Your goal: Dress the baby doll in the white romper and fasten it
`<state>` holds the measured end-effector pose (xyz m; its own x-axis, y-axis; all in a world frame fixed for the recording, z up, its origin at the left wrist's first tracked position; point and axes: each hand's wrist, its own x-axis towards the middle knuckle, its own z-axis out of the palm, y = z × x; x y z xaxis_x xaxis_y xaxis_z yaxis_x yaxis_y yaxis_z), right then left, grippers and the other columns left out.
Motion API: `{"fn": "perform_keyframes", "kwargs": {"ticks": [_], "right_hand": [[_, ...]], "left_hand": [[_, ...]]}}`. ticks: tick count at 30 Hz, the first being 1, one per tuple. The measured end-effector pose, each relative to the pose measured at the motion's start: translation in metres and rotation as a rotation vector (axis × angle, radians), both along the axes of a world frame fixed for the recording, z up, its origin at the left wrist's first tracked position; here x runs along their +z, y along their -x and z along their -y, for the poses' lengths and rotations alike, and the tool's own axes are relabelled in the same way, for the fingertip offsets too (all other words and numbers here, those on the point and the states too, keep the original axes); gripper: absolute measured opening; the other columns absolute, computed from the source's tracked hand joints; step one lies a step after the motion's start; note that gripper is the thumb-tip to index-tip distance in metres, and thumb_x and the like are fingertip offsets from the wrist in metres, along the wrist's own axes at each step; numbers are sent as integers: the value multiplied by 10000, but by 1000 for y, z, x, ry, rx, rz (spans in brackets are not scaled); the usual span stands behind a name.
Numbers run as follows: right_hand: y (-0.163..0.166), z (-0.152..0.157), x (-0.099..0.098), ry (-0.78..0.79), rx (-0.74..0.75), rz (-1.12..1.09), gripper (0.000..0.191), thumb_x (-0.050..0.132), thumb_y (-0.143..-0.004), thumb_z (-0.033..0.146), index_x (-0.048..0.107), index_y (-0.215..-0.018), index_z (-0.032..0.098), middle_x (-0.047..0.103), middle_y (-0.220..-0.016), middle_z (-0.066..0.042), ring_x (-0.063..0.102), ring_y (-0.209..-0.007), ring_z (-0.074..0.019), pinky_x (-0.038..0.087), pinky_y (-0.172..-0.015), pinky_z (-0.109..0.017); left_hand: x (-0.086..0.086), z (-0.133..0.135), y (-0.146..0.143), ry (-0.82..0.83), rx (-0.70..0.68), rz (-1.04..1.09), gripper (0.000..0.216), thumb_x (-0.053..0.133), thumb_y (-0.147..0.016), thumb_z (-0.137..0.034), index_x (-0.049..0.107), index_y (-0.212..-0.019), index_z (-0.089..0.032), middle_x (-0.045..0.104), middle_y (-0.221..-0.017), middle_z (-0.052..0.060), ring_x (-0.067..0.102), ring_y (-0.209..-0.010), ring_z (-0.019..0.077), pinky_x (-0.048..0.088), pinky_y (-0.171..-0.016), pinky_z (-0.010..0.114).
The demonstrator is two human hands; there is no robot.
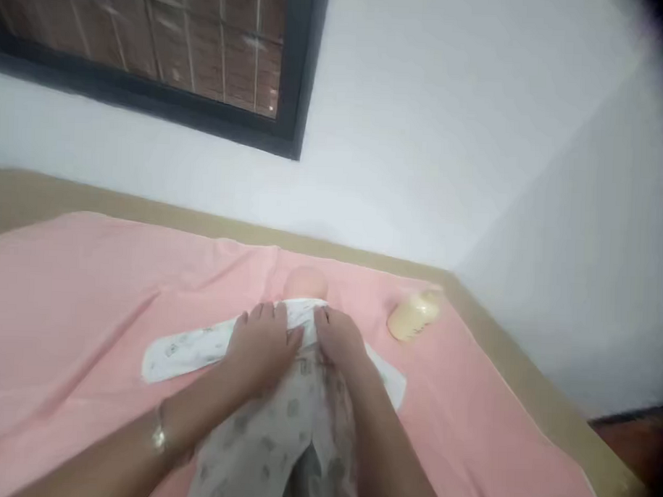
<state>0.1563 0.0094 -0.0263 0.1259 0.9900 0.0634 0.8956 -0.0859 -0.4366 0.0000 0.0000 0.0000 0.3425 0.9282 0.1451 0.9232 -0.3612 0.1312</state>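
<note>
A baby-sized figure with a smooth pink head (306, 282) lies on its back; blur hides whether it is a doll. It wears a white printed baby garment (282, 428), with one sleeve (189, 351) stretched out to the left and the other (388, 377) to the right. My left hand (263, 344) rests on the left side of the chest, fingers extended and thumb apart. At the right side of the collar, my right hand (340, 339) is closed on the cloth, its fingers partly hidden. Below my hands the garment's front parts at the bottom.
A pale yellow bottle (415, 315) lies on the pink blanket (117, 292), right of the head. The blanket covers a tan surface (502, 356) that meets white walls (411, 135). A dark-framed window (291, 80) with bars is at upper left.
</note>
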Motion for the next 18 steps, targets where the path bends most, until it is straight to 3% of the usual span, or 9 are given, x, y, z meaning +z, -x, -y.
{"fn": "perform_keyframes", "kwargs": {"ticks": [4, 11, 14, 18], "right_hand": [[0, 4, 7, -10, 42, -21, 460, 213, -949, 383, 603, -835, 166, 653, -863, -87, 563, -764, -176, 325, -626, -263], [14, 33, 42, -13, 68, 83, 360, 321, -911, 343, 599, -761, 171, 641, -797, -73, 540, -695, -167, 294, -571, -260], [14, 32, 38, -12, 81, 47, 399, 297, -923, 394, 614, -819, 175, 648, -849, -81, 554, -738, -177, 324, -602, -262], [3, 16, 17, 35, 96, -51, 509, 250, -928, 516, 616, -990, 167, 644, -996, -108, 575, -875, -207, 375, -709, -285]], "left_hand": [[-7, -8, 2, 6, 49, 61, 392, 315, -882, -448, 549, -998, -156, 595, -1031, 131, 536, -978, 290, 399, -809, 407], [-22, -41, 18, 202, -7, 342, 501, 277, -859, -626, 556, -849, -210, 629, -884, 52, 568, -799, 230, 406, -670, 334], [-21, -34, 17, 149, -17, 295, 492, 256, -883, -586, 555, -831, -199, 624, -861, 66, 563, -804, 237, 404, -680, 346], [-19, -10, 7, -71, -49, 107, 428, 251, -916, -446, 561, -951, -153, 599, -973, 137, 540, -916, 288, 392, -778, 415]]}}
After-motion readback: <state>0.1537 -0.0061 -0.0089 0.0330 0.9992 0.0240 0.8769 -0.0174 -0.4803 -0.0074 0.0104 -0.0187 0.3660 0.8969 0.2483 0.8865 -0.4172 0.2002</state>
